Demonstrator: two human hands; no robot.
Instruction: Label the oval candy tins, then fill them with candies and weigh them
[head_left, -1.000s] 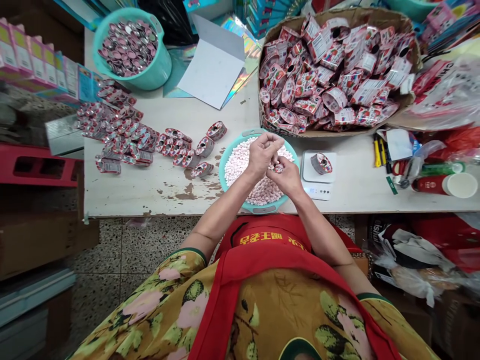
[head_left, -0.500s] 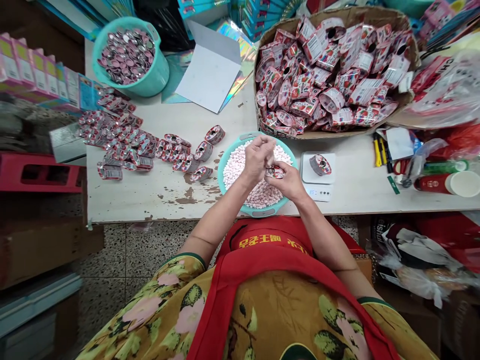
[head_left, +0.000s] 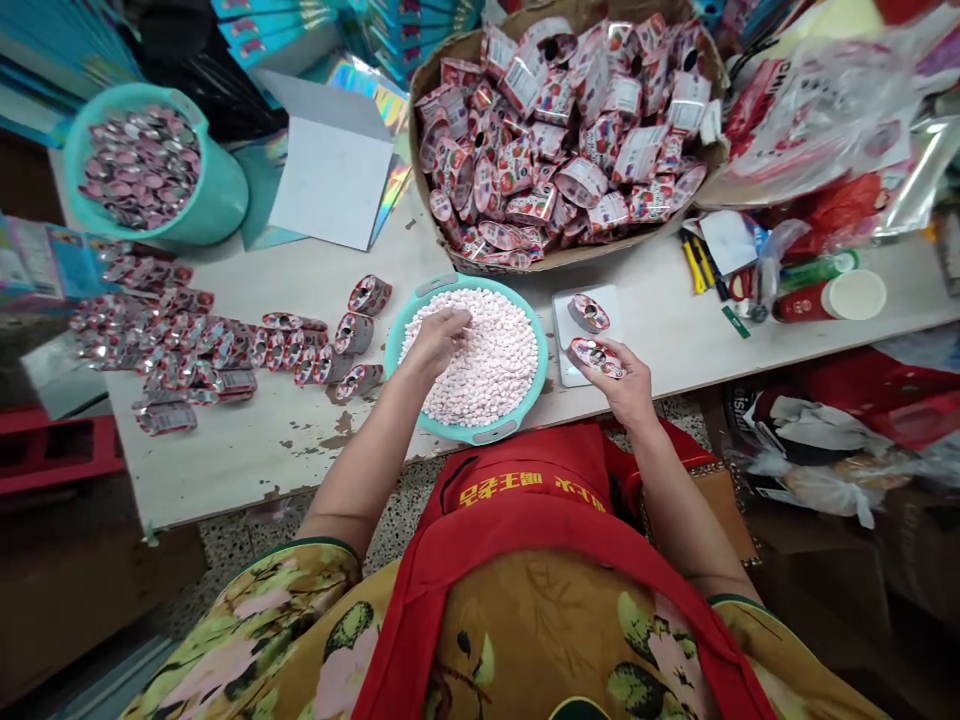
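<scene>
My right hand [head_left: 630,388] grips a small oval candy box [head_left: 596,357] with strawberry-print wrapping, a hole in its top and white candies showing there. It holds the box at the front of the white scale [head_left: 575,375]; I cannot tell whether they touch. A second candy box [head_left: 588,313] sits on the scale. My left hand [head_left: 439,345] hovers above the left part of a turquoise basin [head_left: 543,372] full of pale pink candies [head_left: 487,370]. Its fingers are curled together, and whatever they hold is hidden.
Several filled-looking candy boxes [head_left: 355,333] stand left of the basin. A turquoise bucket [head_left: 225,195] holds round silver-pink pieces. Behind the basin is a carton [head_left: 442,258] heaped with wrapped boxes. Yellow cutters [head_left: 697,262] and a red cup [head_left: 802,305] lie to the right.
My hands have parted. The right one has carried the candy box rightward from the basin to the scale; the left one has drawn back over the candies. The view has turned and shifted.
</scene>
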